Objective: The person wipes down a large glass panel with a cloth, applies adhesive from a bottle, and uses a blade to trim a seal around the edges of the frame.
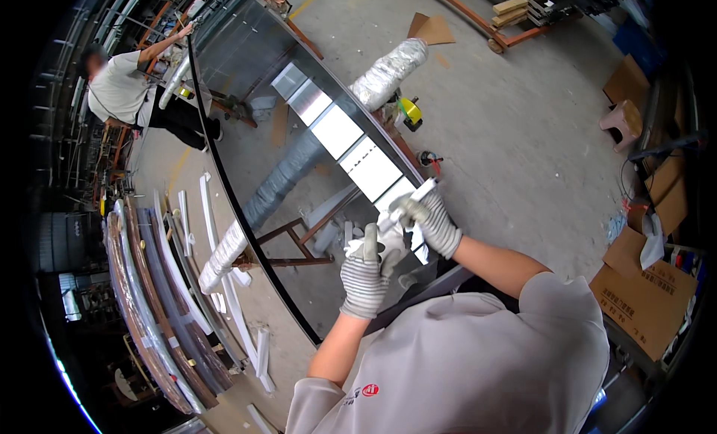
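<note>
A long dark-framed glass pane lies in front of me, with bright rectangular reflections along its right side. My right hand, in a striped grey-white work glove, is closed around a slim white bar-like piece over the pane's near end. To its left, my left hand wears a matching glove, one finger pointing up and the others curled. Crumpled white material shows between the hands at the left fingertips; its kind is unclear, and part of it may be reflection.
Foil-wrapped tubes pass beneath the pane. At the far left a person touches the pane's far edge. Long wrapped profiles lie on the left floor. Cardboard boxes and a pink stool stand at right.
</note>
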### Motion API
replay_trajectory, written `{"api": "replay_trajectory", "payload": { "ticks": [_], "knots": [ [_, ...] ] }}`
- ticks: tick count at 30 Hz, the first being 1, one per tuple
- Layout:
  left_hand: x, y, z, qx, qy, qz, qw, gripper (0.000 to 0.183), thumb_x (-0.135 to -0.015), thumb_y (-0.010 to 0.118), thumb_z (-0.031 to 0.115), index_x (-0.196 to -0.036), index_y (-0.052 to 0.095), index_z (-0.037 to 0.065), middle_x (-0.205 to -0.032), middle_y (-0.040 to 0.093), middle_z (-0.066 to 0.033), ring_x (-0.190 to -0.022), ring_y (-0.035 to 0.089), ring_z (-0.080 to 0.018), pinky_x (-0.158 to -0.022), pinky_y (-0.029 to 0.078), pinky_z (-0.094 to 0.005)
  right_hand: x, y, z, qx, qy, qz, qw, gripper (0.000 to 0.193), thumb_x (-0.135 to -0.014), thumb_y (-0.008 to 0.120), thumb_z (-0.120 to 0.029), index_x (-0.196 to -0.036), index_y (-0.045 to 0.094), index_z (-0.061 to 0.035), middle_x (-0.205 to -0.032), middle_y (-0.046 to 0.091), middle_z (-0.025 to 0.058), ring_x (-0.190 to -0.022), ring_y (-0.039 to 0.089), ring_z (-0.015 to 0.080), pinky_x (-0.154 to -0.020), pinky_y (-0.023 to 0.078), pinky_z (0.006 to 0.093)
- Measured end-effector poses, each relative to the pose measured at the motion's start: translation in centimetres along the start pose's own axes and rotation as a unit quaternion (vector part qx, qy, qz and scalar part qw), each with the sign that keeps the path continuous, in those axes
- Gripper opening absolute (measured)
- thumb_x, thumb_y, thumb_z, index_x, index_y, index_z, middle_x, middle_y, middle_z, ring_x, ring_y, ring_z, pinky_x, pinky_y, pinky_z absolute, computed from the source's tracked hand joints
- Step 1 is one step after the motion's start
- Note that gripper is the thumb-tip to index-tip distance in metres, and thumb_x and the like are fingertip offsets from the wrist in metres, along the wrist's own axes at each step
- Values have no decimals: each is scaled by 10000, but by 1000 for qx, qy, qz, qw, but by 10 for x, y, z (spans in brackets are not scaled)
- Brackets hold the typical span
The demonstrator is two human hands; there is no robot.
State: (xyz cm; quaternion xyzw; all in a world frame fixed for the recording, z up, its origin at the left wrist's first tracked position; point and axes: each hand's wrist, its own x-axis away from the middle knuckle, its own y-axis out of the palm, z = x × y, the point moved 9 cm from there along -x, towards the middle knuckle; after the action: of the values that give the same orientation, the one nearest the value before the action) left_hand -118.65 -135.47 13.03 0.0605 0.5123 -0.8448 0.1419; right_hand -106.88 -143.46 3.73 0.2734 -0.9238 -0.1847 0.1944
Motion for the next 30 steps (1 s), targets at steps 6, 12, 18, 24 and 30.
{"api": "replay_trajectory", "payload": {
  "ticks": [6, 12, 18, 24, 30],
  "knots": [
    [34, 7, -35, -16, -88, -62, 994, 714, -776, 693, 176, -1347, 302, 4, -738, 574, -109, -626, 571, -285, -554, 473, -381, -165, -139, -33, 127, -75, 199, 969, 296, -856, 601, -234, -1058, 617, -18, -913, 662, 75, -807, 597, 132, -725, 490, 269],
    [109, 3, -64, 81, -291, -34, 953, 573, -816, 659, 177, -1305, 405, 19, -834, 602, -124, -703, 595, -229, -634, 493, -341, -307, -172, 36, 128, -52, 204, 969, 442, -788, 680, -259, -1144, 579, -16, -991, 645, 114, -878, 604, 190, -781, 485, 293],
    [120, 0, -59, 69, -343, -2, 937, 515, -821, 645, 155, -1272, 444, 11, -853, 605, -121, -719, 603, -219, -663, 496, -339, -326, -186, 44, 272, -94, 221, 932, 480, -769, 687, -292, -1150, 571, -23, -979, 643, 165, -890, 611, 247, -805, 478, 341],
    [96, 0, -52, 51, -288, 13, 956, 510, -802, 655, 109, -1265, 461, 22, -873, 606, -110, -740, 597, -199, -700, 493, -333, -315, -197, 42, 296, -128, 279, 905, 333, -841, 608, -271, -1085, 589, -45, -876, 663, 133, -774, 627, 250, -737, 484, 361],
    [99, 5, -47, 56, -286, -6, 957, 475, -801, 652, 92, -1243, 491, 29, -897, 606, -100, -762, 596, -186, -721, 495, -315, -332, -180, 43, 320, -56, 233, 916, 263, -841, 612, -210, -1035, 603, -32, -887, 659, 108, -779, 604, 209, -740, 473, 332]
  ]
}}
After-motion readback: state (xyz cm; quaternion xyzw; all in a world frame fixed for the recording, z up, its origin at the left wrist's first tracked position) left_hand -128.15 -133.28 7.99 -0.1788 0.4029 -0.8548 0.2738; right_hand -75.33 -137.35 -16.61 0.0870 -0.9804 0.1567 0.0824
